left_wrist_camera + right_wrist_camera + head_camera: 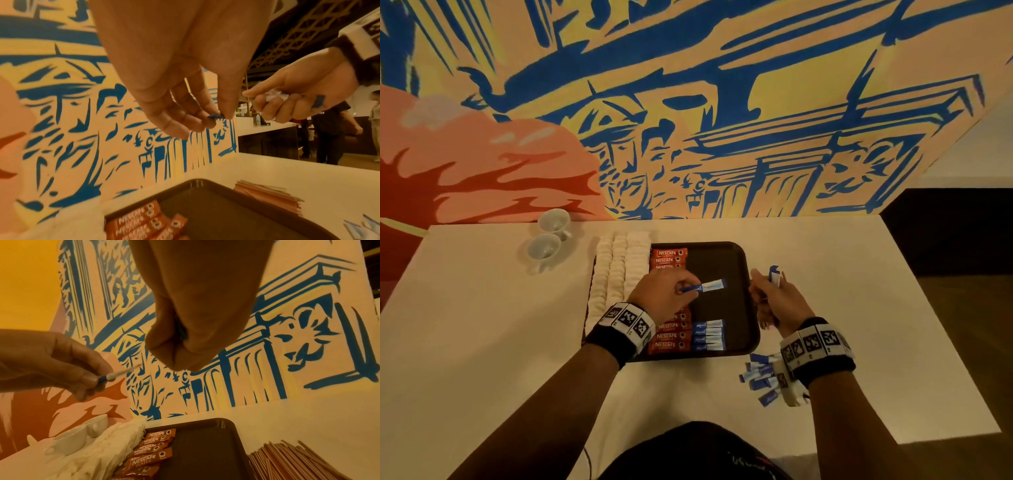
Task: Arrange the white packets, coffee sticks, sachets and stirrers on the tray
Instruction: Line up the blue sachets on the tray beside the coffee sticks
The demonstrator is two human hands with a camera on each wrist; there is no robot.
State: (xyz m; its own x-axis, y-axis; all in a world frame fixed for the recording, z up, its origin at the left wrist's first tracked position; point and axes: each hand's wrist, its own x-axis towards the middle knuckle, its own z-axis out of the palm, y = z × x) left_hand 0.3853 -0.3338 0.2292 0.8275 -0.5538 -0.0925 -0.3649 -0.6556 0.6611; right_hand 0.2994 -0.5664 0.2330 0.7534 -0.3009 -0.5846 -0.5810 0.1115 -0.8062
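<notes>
A dark tray (736, 260) lies on the white table. White packets (619, 267) fill its left side in rows. Beside them runs a column of red coffee sticks (669, 257), and several blue-and-white sachets (709, 335) lie near the front. My left hand (667, 291) hovers over the tray and pinches one blue-and-white sachet (705, 286) by its end. My right hand (774, 298), at the tray's right edge, grips a bunch of sachets (774, 274) in a closed fist. Thin brown stirrers (292, 464) lie on the table right of the tray.
Two white cups (549, 236) stand at the back left of the table. A loose pile of blue sachets (760, 377) lies on the table under my right wrist. A painted wall (688, 102) rises directly behind the table.
</notes>
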